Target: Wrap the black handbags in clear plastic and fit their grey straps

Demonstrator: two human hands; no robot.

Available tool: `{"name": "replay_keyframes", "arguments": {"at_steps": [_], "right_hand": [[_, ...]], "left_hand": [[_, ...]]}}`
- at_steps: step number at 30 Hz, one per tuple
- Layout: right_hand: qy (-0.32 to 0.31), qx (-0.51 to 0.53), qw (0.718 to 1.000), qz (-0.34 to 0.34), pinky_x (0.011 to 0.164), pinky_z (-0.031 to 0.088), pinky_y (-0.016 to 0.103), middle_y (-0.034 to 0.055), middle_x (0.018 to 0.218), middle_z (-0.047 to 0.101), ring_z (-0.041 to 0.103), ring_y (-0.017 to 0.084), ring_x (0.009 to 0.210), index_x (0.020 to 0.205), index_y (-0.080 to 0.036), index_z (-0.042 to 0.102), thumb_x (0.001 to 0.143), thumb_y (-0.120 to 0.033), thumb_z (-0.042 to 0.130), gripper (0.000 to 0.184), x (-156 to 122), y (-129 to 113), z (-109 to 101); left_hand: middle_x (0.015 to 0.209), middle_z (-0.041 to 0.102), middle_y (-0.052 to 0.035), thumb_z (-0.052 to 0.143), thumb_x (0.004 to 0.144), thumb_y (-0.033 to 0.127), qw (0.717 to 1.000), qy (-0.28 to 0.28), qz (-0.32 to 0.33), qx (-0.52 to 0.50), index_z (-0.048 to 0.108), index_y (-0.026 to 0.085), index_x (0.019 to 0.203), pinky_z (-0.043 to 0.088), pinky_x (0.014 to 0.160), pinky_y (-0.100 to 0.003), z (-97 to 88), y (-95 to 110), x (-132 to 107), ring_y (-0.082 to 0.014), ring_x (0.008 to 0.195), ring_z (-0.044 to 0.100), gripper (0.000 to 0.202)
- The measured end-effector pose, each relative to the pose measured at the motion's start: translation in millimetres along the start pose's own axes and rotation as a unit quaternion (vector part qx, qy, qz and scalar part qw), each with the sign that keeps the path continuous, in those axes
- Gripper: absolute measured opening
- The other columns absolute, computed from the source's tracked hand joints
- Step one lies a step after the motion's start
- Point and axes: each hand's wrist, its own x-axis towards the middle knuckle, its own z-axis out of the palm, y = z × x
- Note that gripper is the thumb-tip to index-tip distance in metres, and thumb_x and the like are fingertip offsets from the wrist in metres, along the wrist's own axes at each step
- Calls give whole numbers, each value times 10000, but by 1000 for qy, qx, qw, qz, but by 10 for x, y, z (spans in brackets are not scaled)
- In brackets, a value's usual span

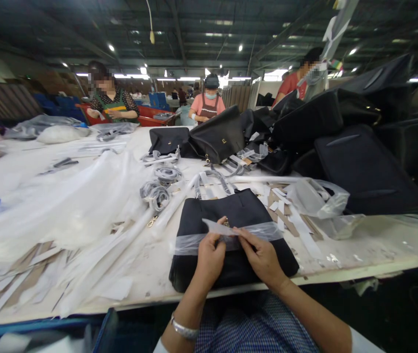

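Observation:
A black handbag (227, 269) lies flat at the table's front edge, its wrapped handles (214, 182) pointing away from me. Across its middle runs a band of translucent plastic film (263, 231). My left hand (211, 252) pinches the film near the bag's gold clasp (226, 221). Close beside it, my right hand (258, 252) has thumb and fingers closed on the same film, right of the clasp. A loose end of the film sticks up between the hands and partly covers the clasp.
Black bags (368, 164) are heaped at the right. Coiled wrapped straps (155, 193) lie behind the handbag. A large pile of white film (94, 196) covers the left, with cardboard strips (28, 264) in front. Several people, one a person in a brown apron (209, 105), work across the table.

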Motion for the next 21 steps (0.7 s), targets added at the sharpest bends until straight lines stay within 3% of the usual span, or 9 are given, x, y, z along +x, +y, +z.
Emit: {"name": "replay_keyframes", "arguments": {"at_steps": [3, 5, 8, 10, 12, 14, 17, 21], "right_hand": [[-12, 4, 1000, -23, 1145, 411, 515, 7, 1270, 691, 580, 265, 1279, 1267, -319, 684, 985, -326, 508, 332, 5, 5, 35], [-12, 7, 999, -41, 1152, 401, 522, 12, 1261, 696, 586, 268, 1273, 1243, -311, 700, 980, -308, 511, 324, 14, -1, 55], [-21, 12, 998, -65, 1165, 384, 525, 15, 1241, 710, 625, 255, 1227, 1211, -310, 716, 985, -280, 492, 319, 26, -13, 69], [-32, 13, 996, -81, 1168, 376, 534, 9, 1226, 718, 637, 247, 1211, 1201, -322, 717, 985, -267, 482, 324, 28, -7, 72], [-41, 6, 995, -92, 1167, 374, 544, 3, 1224, 720, 627, 245, 1225, 1201, -331, 715, 985, -252, 471, 336, 26, 10, 75], [-49, -4, 993, -105, 1162, 375, 557, 3, 1231, 716, 613, 247, 1244, 1209, -330, 710, 982, -234, 464, 348, 23, 29, 81], [-53, -21, 990, -128, 1156, 373, 575, 10, 1260, 701, 601, 255, 1260, 1217, -321, 706, 975, -220, 477, 348, 21, 41, 89], [-46, -30, 989, -138, 1148, 387, 562, 27, 1266, 698, 605, 259, 1254, 1210, -310, 713, 972, -249, 516, 315, 18, 28, 89]], "left_hand": [[1409, 593, -150, 498, 849, 156, 976, 84, -90, -180, 544, 140, 1354, 467, 1094, -461, -80, 90, -6, -259, 1296, 575, 507], [1422, 569, -161, 473, 948, 311, 961, 118, -113, -221, 516, 151, 1365, 552, 988, -430, -169, 178, -57, -274, 1276, 586, 448], [1408, 563, -148, 336, 1011, 549, 976, 120, -125, -133, 437, 205, 1455, 605, 856, -366, -342, 302, -117, -263, 1184, 636, 570], [1239, 652, -121, 345, 1000, 588, 986, 81, -142, -16, 339, 234, 1530, 604, 745, -324, -445, 361, -100, -222, 939, 718, 638], [942, 692, -48, 475, 970, 533, 984, 55, -132, 106, 295, 221, 1556, 567, 666, -299, -514, 402, -44, -181, 693, 695, 688], [736, 623, 23, 598, 919, 390, 972, 65, -93, 205, 346, 203, 1534, 527, 659, -282, -555, 435, 10, -167, 625, 644, 690], [730, 630, 31, 615, 870, 216, 963, 74, -54, 253, 453, 206, 1465, 504, 699, -268, -599, 470, 1, -156, 670, 632, 617], [767, 664, 23, 593, 865, 172, 960, 67, -71, 262, 454, 213, 1448, 505, 695, -267, -636, 457, -167, -152, 669, 649, 601]]}}
